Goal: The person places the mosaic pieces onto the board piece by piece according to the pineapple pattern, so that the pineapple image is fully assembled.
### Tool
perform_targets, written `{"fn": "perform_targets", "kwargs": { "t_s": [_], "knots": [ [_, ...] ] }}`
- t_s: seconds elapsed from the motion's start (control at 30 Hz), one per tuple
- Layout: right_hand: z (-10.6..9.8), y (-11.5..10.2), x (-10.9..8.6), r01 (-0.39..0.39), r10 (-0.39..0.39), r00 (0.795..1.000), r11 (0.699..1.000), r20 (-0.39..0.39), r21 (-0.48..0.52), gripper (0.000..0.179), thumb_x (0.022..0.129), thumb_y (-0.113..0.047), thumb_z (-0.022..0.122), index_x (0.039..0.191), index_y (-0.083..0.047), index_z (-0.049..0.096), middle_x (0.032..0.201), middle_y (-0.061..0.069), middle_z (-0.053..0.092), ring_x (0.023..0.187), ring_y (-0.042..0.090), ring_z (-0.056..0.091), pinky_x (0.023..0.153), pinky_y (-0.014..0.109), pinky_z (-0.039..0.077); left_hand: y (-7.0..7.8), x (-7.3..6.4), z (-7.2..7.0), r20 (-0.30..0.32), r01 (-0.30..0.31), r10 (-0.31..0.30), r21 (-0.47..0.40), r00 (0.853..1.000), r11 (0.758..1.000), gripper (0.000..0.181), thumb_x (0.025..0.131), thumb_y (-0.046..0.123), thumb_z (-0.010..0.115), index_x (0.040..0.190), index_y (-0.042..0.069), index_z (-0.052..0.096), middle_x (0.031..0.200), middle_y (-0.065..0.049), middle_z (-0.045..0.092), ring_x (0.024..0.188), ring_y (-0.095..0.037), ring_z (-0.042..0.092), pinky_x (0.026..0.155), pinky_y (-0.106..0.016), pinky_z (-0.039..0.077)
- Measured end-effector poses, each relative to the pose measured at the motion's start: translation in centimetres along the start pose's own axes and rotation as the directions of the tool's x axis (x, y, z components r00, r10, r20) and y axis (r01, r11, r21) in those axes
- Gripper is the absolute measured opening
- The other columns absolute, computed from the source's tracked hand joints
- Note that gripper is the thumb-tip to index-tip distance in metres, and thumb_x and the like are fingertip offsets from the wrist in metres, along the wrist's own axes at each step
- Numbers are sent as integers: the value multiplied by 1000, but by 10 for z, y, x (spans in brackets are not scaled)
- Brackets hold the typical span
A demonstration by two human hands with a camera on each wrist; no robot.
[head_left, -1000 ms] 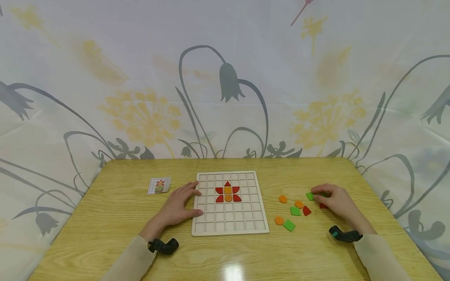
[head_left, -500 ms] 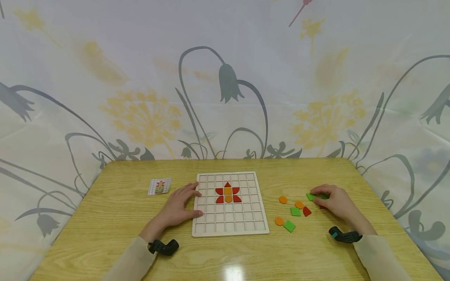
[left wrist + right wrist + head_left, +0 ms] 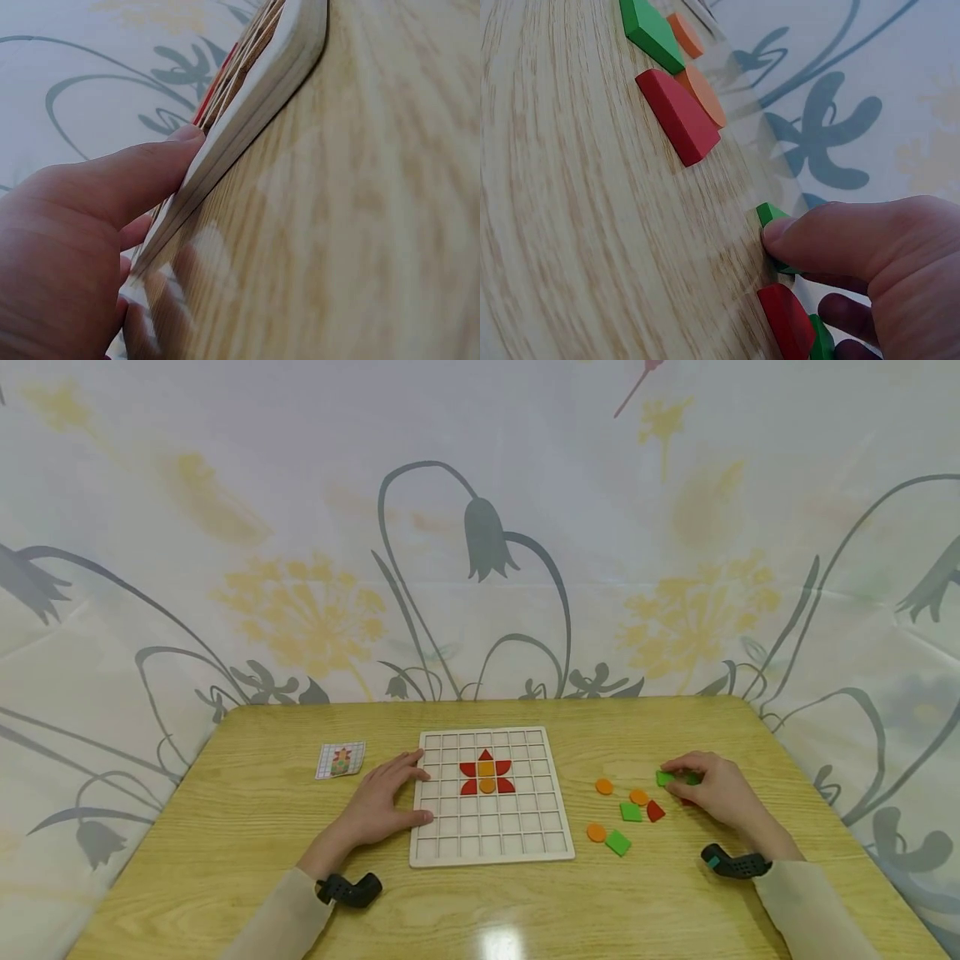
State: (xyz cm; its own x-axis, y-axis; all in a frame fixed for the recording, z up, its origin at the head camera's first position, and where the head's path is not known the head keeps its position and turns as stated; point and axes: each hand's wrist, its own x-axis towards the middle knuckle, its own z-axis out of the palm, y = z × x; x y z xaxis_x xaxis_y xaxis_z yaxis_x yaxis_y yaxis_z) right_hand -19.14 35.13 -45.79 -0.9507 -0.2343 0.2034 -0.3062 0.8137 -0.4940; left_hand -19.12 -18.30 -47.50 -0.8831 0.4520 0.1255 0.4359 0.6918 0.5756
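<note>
My left hand (image 3: 380, 800) lies at the left side of a white gridded board (image 3: 521, 847), its fingers and thumb touching the rim. In the left wrist view the thumb (image 3: 161, 161) rests on the board's edge. Red and orange tiles on the board form a flower-like figure, including an orange square (image 3: 486, 767) and an orange circle (image 3: 487, 785). At the right, my right hand (image 3: 716, 785) pinches a green tile (image 3: 663, 778) between thumb and fingers, close over the table. Beneath that hand lie a red tile (image 3: 786, 319) and another green tile (image 3: 822, 341), partly hidden.
Left of the board lies a small card (image 3: 340, 760) printed with a coloured figure on a grid. Between board and right hand are scattered orange circles (image 3: 604, 787), green squares (image 3: 618, 842) and a red quarter-round tile (image 3: 656, 811). A flowered cloth (image 3: 480, 627) stands behind the table.
The green tile at the right fingertips has shifted very slightly to the right. My left hand and the tiles on the board have stayed in place.
</note>
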Motion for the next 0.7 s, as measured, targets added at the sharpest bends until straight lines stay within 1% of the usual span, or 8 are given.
{"fn": "perform_targets", "kwargs": {
  "t_s": [0.17,0.33,0.47,0.6,0.7],
  "knots": [
    [1,0,1,7,-7,1000,1000,-26,-16,27,85,-15,79,110,-5,75,100,5,69,87,23,63,74,40,51,-1,0,0,0,-1,1,4,1000,1000,54,84,47,75,127,18,62,161,-4,32,149,-32,22,115,-62,16],
    [5,-5,2,29,-28,998,1000,-52,8,26,86,-13,79,110,-6,75,98,3,68,78,12,57,66,29,48,-1,0,1,-2,-9,9,2,1000,1000,54,84,48,75,127,18,62,161,-4,32,149,-32,22,114,-62,16],
    [10,-15,5,79,-76,996,996,-53,46,24,85,-11,79,108,-6,75,95,1,66,76,9,57,64,27,50,-1,1,1,-2,-11,11,3,1000,1000,54,84,47,75,128,17,61,161,-5,32,149,-32,22,115,-62,16],
    [18,-28,10,106,-105,994,992,-18,68,23,85,-10,79,107,-6,75,92,-1,63,75,10,58,65,28,51,-1,1,0,0,-7,7,7,1000,1000,55,84,47,75,128,17,61,161,-5,32,149,-32,22,115,-61,16],
    [28,-39,13,138,-138,990,988,-3,74,21,85,-9,78,105,-7,75,91,-3,62,73,8,56,63,27,51,-1,0,0,0,-8,8,10,1000,1000,55,84,48,75,127,17,61,161,-5,32,149,-32,22,115,-61,16]
  ]
}}
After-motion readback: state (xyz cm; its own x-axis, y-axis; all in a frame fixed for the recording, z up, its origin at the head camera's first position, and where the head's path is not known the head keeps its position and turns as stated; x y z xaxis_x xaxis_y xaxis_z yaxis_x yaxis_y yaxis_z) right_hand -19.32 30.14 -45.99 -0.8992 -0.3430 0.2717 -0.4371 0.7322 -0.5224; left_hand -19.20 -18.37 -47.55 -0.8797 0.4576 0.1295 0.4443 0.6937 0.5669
